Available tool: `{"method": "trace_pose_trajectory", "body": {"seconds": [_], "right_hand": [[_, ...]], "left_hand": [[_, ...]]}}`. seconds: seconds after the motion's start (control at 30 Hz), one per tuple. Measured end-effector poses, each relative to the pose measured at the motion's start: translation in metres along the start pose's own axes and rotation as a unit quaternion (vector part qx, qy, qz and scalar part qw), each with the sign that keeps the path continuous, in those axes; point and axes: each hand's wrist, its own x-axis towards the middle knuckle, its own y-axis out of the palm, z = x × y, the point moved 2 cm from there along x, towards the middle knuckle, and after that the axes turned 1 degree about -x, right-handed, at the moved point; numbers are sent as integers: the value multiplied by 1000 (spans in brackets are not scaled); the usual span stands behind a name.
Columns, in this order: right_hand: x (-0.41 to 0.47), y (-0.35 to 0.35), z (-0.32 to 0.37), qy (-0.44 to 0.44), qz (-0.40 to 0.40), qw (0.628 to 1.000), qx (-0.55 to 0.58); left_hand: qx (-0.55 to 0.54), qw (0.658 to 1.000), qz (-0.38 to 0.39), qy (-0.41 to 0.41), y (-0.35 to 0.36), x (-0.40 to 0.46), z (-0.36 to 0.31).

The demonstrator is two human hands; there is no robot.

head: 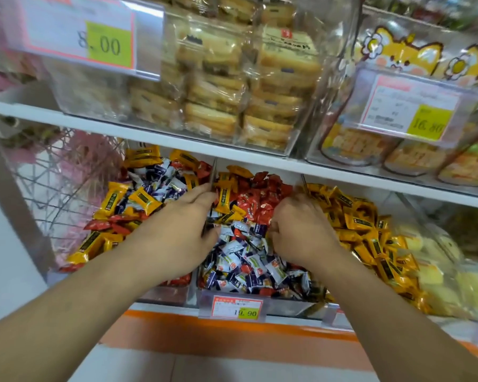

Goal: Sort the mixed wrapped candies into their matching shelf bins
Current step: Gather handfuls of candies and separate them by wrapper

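Both bare forearms reach forward and converge. The left hand lies palm down, fingers stretched forward together. The right hand is knuckles up, fingers curled under and hidden.

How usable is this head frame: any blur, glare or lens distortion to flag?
Head view: motion blur smears the right hand and the upper price tag; wide-angle distortion bows the shelf edge; glare streaks the clear cookie bin; the white candies stay fairly sharp; lighting is even.

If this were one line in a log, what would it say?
left hand: on candies | right hand: in middle bin, grip unclear | sorting unfinished
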Motion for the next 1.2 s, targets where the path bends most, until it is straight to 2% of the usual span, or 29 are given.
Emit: {"method": "trace_pose_trajectory", "body": {"seconds": [0.1,0.2,0.27,0.33,0.37,0.43,0.47,0.57,0.67,0.73,0.77,0.83,0.97,1.07,1.13,1.2], "right_hand": [[-2,-5,-6,21,-17,996,80],[-7,-14,-18,36,-93,981,164],[-18,-27,-21,55,-117,970,208],[-31,-38,-21,85,-120,939,310],[-37,-43,-20,100,-118,911,383],[-47,-48,-14,124,-97,858,489],[-51,-48,-12,122,-85,848,509],[-59,-47,-12,80,-72,861,496],[-66,-48,-24,-45,-89,928,359],[-70,-49,-28,-136,-89,941,298],[-70,-48,-30,-147,-90,943,285],[-69,-47,-39,-111,-106,953,261],[-64,-45,-80,69,-167,955,236],[-57,-39,-109,186,-196,954,127],[-52,-37,-106,193,-168,962,97],[-47,-38,-86,142,-151,970,122]], "left_hand": [[-4,1000,-7,5,-1,-1,0],[-6,999,-42,28,-2,-1,-3],[-11,995,-77,63,-5,-1,-13],[-48,993,-79,78,-6,-2,-25],[-81,992,-65,71,-5,-3,-32],[-181,982,-26,41,1,-5,-43],[-242,970,-15,25,4,-5,-48],[-403,915,-15,-30,8,-3,-61],[-435,899,-12,-44,11,-3,-73],[-459,887,5,-48,15,-4,-80],[-458,888,14,-47,16,-4,-82],[-403,914,11,-36,17,-3,-81],[-220,972,-88,4,4,-3,-68],[-61,992,-105,21,-4,1,-46],[1,996,-84,9,-6,3,-28],[26,999,-46,-7,-6,4,-15]]}}
